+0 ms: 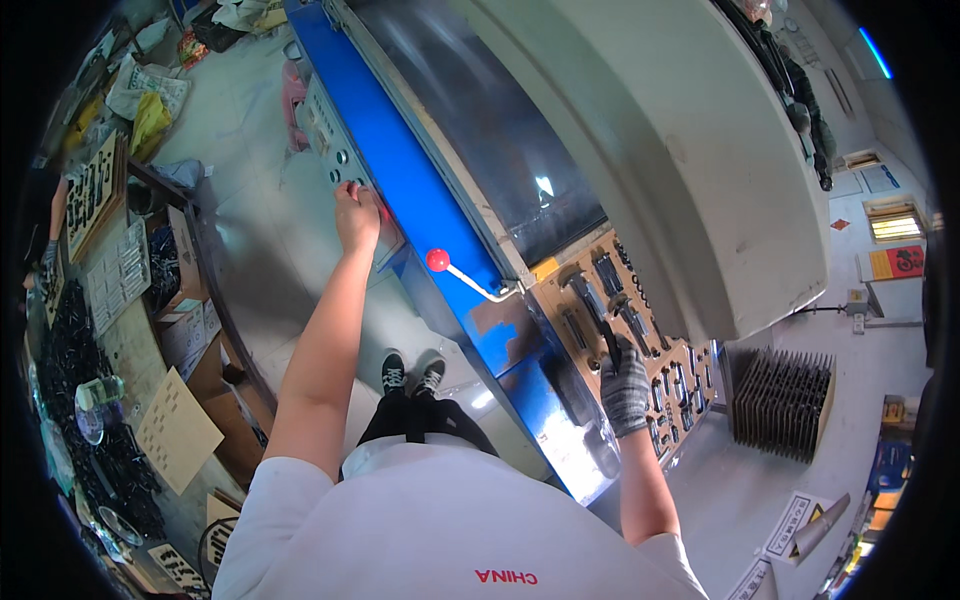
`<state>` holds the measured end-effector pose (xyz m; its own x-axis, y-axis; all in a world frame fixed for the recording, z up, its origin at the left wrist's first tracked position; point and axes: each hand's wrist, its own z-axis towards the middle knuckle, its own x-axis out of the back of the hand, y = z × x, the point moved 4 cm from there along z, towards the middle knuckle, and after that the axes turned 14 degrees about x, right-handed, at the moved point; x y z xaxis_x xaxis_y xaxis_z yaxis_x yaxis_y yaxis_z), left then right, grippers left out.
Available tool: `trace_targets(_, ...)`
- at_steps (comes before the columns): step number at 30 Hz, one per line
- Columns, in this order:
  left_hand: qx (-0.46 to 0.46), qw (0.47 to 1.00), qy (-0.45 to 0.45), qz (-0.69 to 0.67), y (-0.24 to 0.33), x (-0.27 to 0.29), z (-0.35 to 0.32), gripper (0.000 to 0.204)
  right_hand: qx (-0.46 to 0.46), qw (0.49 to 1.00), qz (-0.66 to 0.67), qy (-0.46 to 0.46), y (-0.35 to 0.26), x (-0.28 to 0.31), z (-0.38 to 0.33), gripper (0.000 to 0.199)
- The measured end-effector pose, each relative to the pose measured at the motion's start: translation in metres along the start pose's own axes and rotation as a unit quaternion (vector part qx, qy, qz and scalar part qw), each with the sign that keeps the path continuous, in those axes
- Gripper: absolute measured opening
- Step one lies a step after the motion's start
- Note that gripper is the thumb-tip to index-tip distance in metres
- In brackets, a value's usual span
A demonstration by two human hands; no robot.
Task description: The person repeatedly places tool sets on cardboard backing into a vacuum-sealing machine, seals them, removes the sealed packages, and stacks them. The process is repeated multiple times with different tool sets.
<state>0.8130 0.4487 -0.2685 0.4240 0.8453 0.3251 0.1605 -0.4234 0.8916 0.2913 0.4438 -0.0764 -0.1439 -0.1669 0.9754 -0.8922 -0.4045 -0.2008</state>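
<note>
Bare left hand [357,218], fingers curled in, right at the grey control panel [322,122] with round knobs; can't tell its grip. Striped grey-gloved right hand [625,388], hold unclear too, sits over the flat brown board [548,296] of dark metal parts [607,272], beside the blue metal machine edge [385,115] and red-balled lever [437,260].

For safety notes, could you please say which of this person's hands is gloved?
The right hand wears a striped grey glove; the left hand is bare.
</note>
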Motion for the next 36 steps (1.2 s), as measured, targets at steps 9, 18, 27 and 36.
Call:
trace_targets(9,0.046,0.984,-0.144,-0.098,-0.026,0.037,0.007,0.029,0.355,0.917,0.130,0.129,-0.121,-0.048,0.016,0.027)
trace_targets(18,0.304,0.926,-0.077,-0.209,-0.102,0.248,0.063,0.029,0.491,0.830,0.260,-0.049,-0.337,-0.127,0.091,0.019)
trace_targets(27,0.314,0.866,0.094,-0.377,-0.155,0.473,0.216,0.023,0.483,0.825,0.270,-0.111,-0.644,-0.226,0.250,0.018)
trace_targets(36,0.251,0.845,0.165,-0.443,-0.113,0.585,0.379,0.023,0.549,0.744,0.313,-0.218,-0.947,-0.278,0.385,0.017)
